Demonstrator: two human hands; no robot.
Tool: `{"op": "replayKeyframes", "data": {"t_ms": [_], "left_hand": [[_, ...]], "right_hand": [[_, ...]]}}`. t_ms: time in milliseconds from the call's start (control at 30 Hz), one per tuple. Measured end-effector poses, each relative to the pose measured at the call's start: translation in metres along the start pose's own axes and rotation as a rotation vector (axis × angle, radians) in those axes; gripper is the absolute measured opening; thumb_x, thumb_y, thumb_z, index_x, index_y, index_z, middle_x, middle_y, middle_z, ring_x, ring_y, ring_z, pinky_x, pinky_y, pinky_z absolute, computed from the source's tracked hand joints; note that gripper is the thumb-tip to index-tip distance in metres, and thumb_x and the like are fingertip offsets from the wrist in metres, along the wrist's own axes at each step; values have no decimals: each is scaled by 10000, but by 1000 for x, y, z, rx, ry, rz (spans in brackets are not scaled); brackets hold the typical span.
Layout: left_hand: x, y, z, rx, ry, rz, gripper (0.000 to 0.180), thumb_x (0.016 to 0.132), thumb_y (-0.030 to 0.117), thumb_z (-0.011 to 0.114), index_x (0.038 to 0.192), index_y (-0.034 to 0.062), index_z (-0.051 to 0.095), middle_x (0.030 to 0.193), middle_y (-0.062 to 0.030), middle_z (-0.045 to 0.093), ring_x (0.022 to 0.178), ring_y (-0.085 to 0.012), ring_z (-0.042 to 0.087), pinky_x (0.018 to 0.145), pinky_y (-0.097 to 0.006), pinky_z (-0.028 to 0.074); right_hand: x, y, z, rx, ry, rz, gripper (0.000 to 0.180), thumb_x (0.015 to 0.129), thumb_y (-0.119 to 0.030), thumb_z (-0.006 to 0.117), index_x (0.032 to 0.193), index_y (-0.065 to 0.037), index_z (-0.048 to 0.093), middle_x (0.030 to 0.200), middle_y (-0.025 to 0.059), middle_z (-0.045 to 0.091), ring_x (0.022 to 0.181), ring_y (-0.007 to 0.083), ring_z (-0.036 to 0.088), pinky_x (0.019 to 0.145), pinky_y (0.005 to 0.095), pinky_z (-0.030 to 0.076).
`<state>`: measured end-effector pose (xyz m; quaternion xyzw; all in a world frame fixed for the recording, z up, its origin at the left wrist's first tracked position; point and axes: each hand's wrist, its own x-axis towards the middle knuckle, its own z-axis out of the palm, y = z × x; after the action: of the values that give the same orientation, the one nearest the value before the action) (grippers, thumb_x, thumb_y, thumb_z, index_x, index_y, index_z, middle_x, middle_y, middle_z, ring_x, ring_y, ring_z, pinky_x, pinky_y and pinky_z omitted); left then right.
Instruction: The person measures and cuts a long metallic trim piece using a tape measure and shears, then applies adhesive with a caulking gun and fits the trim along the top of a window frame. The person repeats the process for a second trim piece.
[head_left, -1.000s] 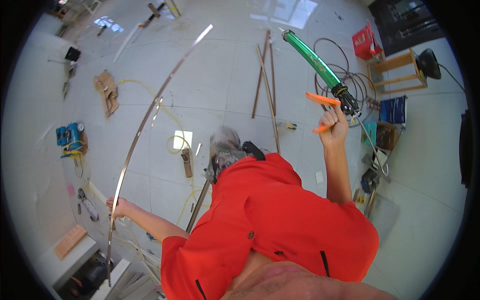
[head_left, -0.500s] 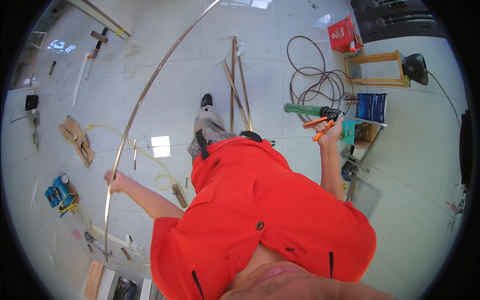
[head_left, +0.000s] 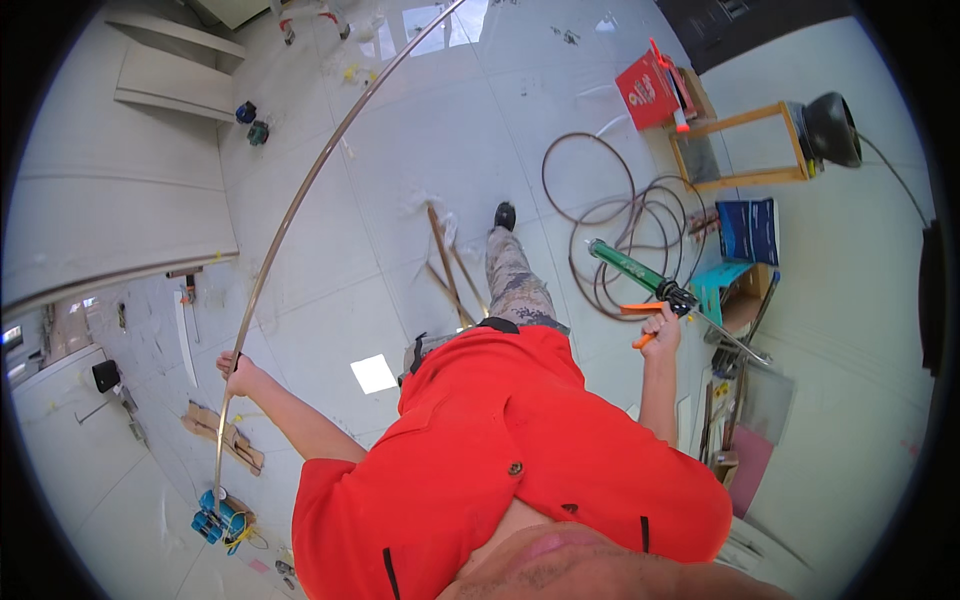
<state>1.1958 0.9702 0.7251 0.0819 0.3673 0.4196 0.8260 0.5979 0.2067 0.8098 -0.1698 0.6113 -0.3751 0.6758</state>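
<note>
My left hand (head_left: 238, 374) is closed around a long, thin, brownish metallic trim strip (head_left: 300, 195). The strip sweeps up from the lower left past the top edge of the view, and its lower end hangs over the blue machine. On the right side, my right hand (head_left: 660, 332) grips the orange handle of a caulking gun (head_left: 628, 265). Its green tube slants toward the upper left, while its metal rod points back toward the lower right. Part of the right hand's fingers is hidden behind the handle.
Several brown strips (head_left: 446, 262) lie on the tiled floor ahead. A coiled brown hose or cord (head_left: 572, 255) spreads at the right, near a red box (head_left: 648, 92) and a wooden frame (head_left: 745, 130). A blue compressor-like machine (head_left: 222, 520) and flattened cardboard (head_left: 228, 440) lie at the left.
I have stepped forward and the view has turned, so a white panelled unit now shows at the upper left. The caulking gun has tilted; both hands keep their hold.
</note>
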Motion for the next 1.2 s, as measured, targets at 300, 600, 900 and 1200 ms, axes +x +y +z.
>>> {"op": "replayKeyframes", "data": {"t_ms": [300,600,900,1200], "left_hand": [[-129,-214,77,-53,19,-40,854,1001,808,224,1236,70,585,1190,-154,745,1072,-324,726,897,-557,579],[-197,-447,114,-69,82,72,798,1052,718,195,1462,110,509,1347,-160,695,1190,-328,694,967,-557,563],[-236,-643,98,135,176,65,619,1126,475,240,1565,70,403,1498,-162,582,1313,-332,617,1075,-581,502],[-327,-792,66,208,370,140,400,1132,154,322,1478,7,460,1371,-209,634,1245,-383,637,1069,-589,522]], "right_hand": [[198,-80,382,19,-415,305,299,1098,-221,554,819,-150,476,585,-78,300,455,55,299,417,236,277],[358,-78,726,-352,-676,572,163,1071,-211,612,1162,-88,555,1177,160,668,551,29,404,444,176,359],[557,71,985,-615,-675,981,113,1089,-92,510,1177,-25,530,1285,199,665,540,0,398,436,170,372],[801,343,1180,-1037,-767,1221,86,1036,-29,560,1116,-59,569,1181,146,705,517,17,397,454,204,376]]}}
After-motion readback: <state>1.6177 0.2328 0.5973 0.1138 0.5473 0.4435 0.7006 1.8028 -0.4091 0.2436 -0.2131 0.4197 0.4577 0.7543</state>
